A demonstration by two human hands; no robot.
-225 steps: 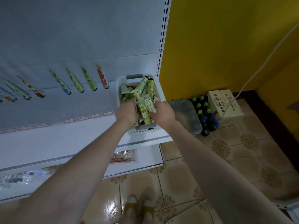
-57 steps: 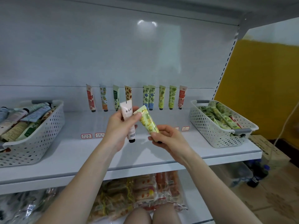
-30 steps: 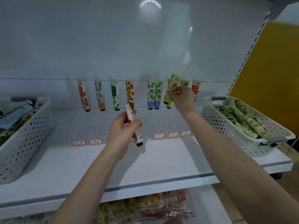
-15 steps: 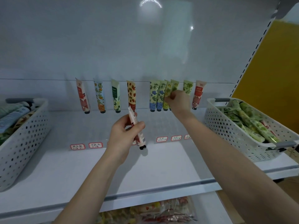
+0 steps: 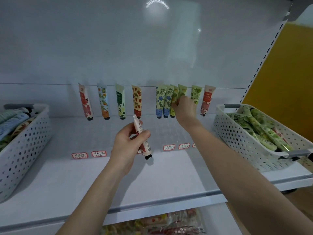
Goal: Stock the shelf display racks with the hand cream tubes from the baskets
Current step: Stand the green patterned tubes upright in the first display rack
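A row of hand cream tubes (image 5: 120, 100) stands cap-down against the white back panel of the shelf. My right hand (image 5: 183, 107) reaches to the row and pinches a yellow-green tube (image 5: 175, 96) standing beside two blue-flowered tubes (image 5: 163, 100). My left hand (image 5: 129, 145) hovers over the shelf and grips a pink-and-white tube (image 5: 143, 138) with its black cap pointing down. A white perforated basket (image 5: 250, 143) at the right holds several green tubes. Another white basket (image 5: 23, 146) at the left holds mixed tubes.
Red-bordered price labels (image 5: 99, 153) line the white shelf (image 5: 169, 180) in front of the row. A yellow wall (image 5: 286, 68) stands to the right of the slotted upright. Packaged snacks (image 5: 160, 224) lie on the shelf below.
My right hand has carried the yellow-green tube from in front of me to the back row and lowered it into place among the tubes. My left hand has kept its tube, drifting slightly.
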